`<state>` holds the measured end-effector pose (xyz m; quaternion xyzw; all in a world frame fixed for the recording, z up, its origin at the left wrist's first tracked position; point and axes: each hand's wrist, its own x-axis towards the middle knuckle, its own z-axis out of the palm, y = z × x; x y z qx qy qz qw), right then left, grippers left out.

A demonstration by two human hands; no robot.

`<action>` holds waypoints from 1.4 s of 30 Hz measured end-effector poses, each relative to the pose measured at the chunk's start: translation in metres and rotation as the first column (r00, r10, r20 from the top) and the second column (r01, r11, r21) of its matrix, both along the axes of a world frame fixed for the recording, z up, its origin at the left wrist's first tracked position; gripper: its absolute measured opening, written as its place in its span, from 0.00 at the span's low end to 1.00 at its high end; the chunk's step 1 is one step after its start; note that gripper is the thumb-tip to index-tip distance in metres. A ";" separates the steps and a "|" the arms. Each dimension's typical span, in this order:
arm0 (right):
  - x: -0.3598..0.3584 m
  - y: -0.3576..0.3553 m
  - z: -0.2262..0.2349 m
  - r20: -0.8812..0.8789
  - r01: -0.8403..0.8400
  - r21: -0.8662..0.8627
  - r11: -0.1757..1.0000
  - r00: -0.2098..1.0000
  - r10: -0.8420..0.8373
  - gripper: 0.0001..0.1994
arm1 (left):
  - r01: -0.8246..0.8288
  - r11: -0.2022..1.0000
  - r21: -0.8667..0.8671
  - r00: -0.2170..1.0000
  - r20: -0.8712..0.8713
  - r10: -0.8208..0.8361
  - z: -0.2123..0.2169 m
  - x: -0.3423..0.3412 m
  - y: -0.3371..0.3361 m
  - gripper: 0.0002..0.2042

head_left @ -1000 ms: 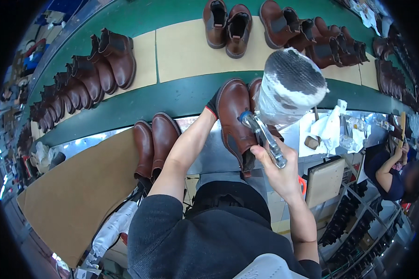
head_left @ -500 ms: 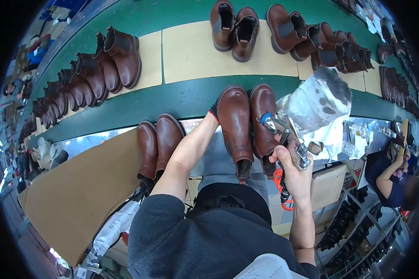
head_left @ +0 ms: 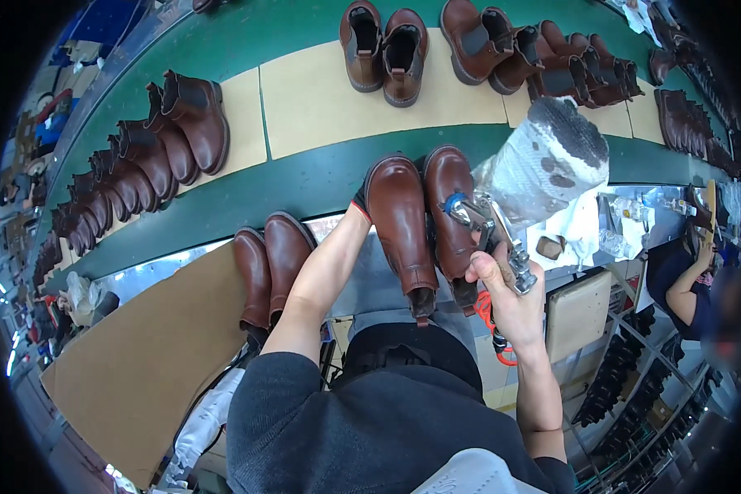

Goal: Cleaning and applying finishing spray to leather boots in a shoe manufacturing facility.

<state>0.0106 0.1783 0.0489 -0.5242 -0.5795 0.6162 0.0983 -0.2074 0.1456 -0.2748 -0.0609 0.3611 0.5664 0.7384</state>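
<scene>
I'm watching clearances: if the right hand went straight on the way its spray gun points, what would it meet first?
Likely the right boot of the nearer central pair; the spray gun in the right hand overlaps it in view, though depth is unclear.

Wears dk grey knit-look top (head_left: 379, 436), 2 short sleeves (head_left: 276, 387). Blk layer (head_left: 403, 354) w/ creased front at waist, type unclear; grey trousers (head_left: 463, 326). L hand (head_left: 361, 200): dk glove (head_left: 361, 198), thin red cuff trim (head_left: 360, 209). Pale curved piece (head_left: 471, 476) w/ faint print overlaps top.
</scene>
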 end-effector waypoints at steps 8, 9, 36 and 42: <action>-0.029 0.006 0.026 0.001 -0.261 0.002 0.965 0.965 0.261 0.17 | 0.001 0.943 0.332 0.998 -0.060 0.020 0.046 0.012 0.011 0.13; -0.027 0.007 0.021 0.030 -0.260 0.074 0.963 0.966 0.258 0.17 | 0.077 0.878 0.472 0.965 -0.257 0.053 0.052 0.014 0.015 0.13; 0.033 0.021 0.033 0.109 -0.034 0.175 0.984 0.994 0.015 0.12 | -0.151 0.961 0.234 0.964 0.248 0.091 0.005 0.010 -0.005 0.11; 0.027 0.043 0.019 0.148 -0.036 0.187 0.982 0.989 0.008 0.14 | -0.199 0.966 0.163 0.931 0.339 0.134 -0.006 0.011 -0.009 0.10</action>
